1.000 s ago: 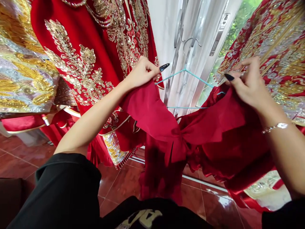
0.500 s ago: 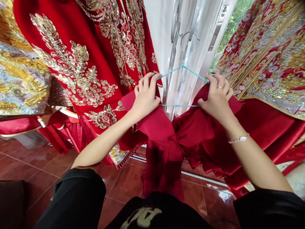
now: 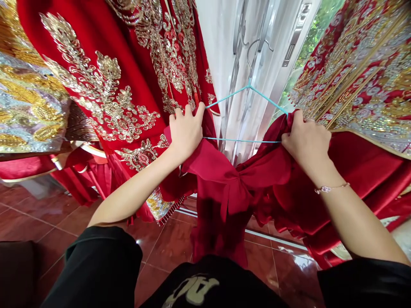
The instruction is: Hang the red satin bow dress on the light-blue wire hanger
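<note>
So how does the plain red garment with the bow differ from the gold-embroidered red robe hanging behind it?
The plain red satin garment has no embroidery, only a tied bow, while the embroidered red robe is thick with gold sequin sprays. The satin garment is bunched in the left hand and right hand at a blue wire hanger; the robe hangs smooth behind, ungripped. Both are deep red.

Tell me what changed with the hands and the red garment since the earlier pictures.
The left hand and right hand dropped from fingertip pinches to fuller grips on the red satin garment, closing in around the pale blue wire hanger, whose ends now meet the fabric. The gold-embroidered red robe hangs as before.
</note>
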Motion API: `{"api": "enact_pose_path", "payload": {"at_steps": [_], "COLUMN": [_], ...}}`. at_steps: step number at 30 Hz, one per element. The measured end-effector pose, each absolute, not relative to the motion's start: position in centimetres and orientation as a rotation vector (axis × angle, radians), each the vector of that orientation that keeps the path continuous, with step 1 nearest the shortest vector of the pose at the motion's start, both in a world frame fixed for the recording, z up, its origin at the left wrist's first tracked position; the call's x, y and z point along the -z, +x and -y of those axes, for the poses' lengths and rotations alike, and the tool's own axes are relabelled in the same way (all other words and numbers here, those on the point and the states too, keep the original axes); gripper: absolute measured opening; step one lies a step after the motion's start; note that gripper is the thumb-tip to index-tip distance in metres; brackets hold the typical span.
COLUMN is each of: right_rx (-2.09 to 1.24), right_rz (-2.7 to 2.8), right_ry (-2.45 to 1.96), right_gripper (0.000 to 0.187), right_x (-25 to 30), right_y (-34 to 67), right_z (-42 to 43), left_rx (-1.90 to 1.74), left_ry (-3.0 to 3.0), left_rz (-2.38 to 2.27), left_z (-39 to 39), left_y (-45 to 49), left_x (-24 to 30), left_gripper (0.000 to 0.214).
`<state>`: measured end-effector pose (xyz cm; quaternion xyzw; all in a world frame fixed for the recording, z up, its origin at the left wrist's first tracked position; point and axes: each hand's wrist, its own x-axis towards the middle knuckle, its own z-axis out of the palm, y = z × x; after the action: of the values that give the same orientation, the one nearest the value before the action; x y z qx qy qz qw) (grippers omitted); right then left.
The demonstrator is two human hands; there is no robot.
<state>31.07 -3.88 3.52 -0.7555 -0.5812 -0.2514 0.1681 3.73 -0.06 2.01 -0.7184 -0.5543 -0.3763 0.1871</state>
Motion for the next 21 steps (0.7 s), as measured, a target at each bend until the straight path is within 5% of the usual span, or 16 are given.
{"api": "enact_pose_path", "payload": {"at_steps": [7,11,16,21], "right_rx": [0.658,0.269,-0.295,-0.455], "right_rz": [1.856,1.74,1.217,1.025], "right_ry": [-2.176,-1.97,-1.607,-1.568], "right_gripper": [0.024,0.006,0.006,0.011], "right_x": [-6.3,-7.9,-6.9,-3.6], "right_y": [32.5,35.8,38.7,39.5], "right_z": [3.5,2.6,1.3,1.5], "left_rx": [0.391,0.389,0.472,0.509], "left_ry": [-2.095,-2.095,-2.008,-2.019], "left_rz": [1.726,1.711,1.841,1.981], "left_z": [2.2,0.8,-0.5,-0.9], "left_y": [4.5,1.8,-1.2,-3.7], "left_x": [-7.2,-9.8,-11.1,-10.3], "left_gripper": [0.048,0.039,0.035,0.023]}}
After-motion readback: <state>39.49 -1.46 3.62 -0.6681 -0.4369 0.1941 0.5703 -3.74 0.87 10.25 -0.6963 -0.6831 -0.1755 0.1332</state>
